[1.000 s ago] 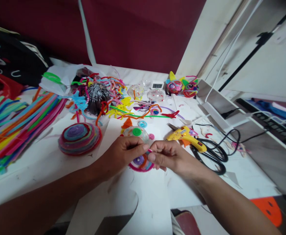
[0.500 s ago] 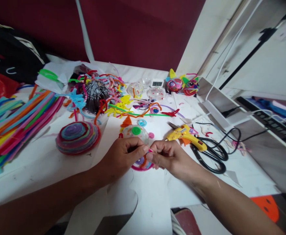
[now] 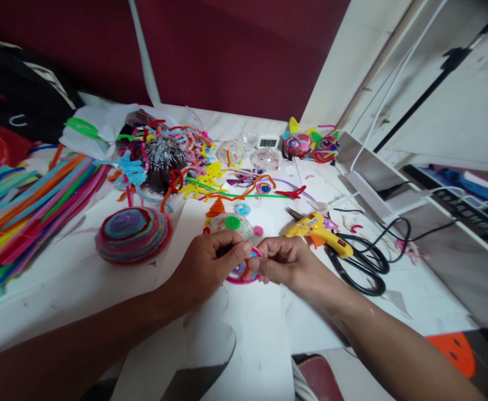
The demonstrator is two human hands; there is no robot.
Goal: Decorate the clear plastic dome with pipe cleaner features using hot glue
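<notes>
Between my two hands is a small round pipe-cleaner piece with a pink rim and purple, orange and light blue inside. My left hand pinches its upper edge between thumb and fingers. On the opposite side, the thumb and fingers of my right hand are closed on the rim. Just beyond lies a clear ball with a green disc on top. Around the ball are an orange cone, a light blue coil and a pink coil.
To the right lie a yellow glue gun and black-handled scissors. A striped pipe-cleaner dome and bundled pipe cleaners occupy the left. Clear balls, a small digital clock and decorated balls stand at the back.
The round piece has risen slightly and tilted, so more of its pink rim shows at the upper right. Both hands keep their pinch and have barely shifted.
</notes>
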